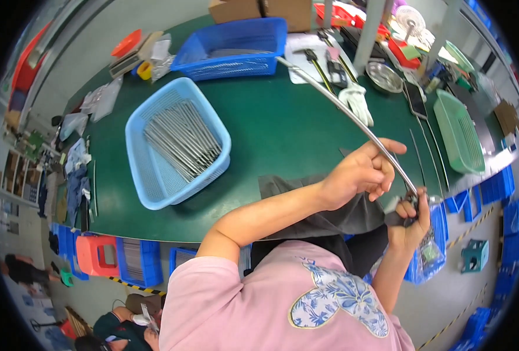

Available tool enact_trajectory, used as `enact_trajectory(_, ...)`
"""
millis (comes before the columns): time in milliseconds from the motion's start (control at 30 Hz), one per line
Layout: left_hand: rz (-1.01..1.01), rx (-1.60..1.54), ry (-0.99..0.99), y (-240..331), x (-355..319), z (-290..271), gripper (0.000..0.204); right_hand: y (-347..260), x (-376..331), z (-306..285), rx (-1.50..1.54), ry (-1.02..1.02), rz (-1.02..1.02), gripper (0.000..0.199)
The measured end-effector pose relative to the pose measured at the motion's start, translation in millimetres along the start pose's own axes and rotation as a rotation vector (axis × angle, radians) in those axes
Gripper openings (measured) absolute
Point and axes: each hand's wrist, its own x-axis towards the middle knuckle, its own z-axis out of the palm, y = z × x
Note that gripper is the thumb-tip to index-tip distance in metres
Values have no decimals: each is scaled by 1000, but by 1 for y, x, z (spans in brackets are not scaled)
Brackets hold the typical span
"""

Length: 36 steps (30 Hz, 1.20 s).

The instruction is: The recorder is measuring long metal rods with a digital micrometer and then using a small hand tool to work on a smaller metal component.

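Green tabletop [259,140], smooth-faced: spread beyond both hands and far off to their left. Dark blue basket [236,68]: at the far side, well beyond the left hand and to its left. Light blue basket [143,175], perforated: left of the left hand and well apart from it; loaded with slim metal rods [183,140], laid roughly side by side. Pale green basket [458,131]: beyond the right hand and to its right. Dark cloth [341,225]: beneath the left hand and forearm, partly covered by them.

Left hand [359,172]: half open, index finger extended, remaining fingers curled; in apparent contact with a single long rod [353,115] running across the fingers. Firm grip or light support: not possible to tell. Right hand [417,225]: nearer the body and to the right of the left hand; closed around the near end of the same rod.

Long axis: slanting from the right hand, past the left hand's fingers, up and away toward the far left. Far end: clear of both hands, seen against the area just beside the near right corner of the dark blue basket. Finish: silvery, bright, round in section, with a highlight along the length; slight bow visible, possibly from the lens. Small dark piece [395,219]: at the right hand's fingers, beside the rod's near end; kind not discernible.
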Motion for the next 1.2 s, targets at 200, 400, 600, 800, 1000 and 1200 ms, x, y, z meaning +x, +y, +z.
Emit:
enact_trajectory(200, -91, 129, 316, -11, -3, 3, 16, 13, -13, 27, -322, -1, -51, 24)
enact_trajectory(400, -84, 21, 61, -4, -10, -10, 14, -17, -11, 41, -174, -116, 83, 62)
enact_trajectory(600, -49, 115, -92, 1, -13, -6, 14, -24, -12, 48, -155, -98, 165, 64)
enact_trajectory(800, -73, 146, -82, 5, -18, -2, 14, -20, -13, 52, -211, -87, 198, 63)
enact_trajectory(1000, -136, 140, -67, 5, -19, -3, 15, -20, -12, 53, -298, -128, 212, 62)
enact_trajectory(1200, -141, 145, -58, 4, -19, -1, 15, -19, -12, 50, -294, -121, 211, 64)
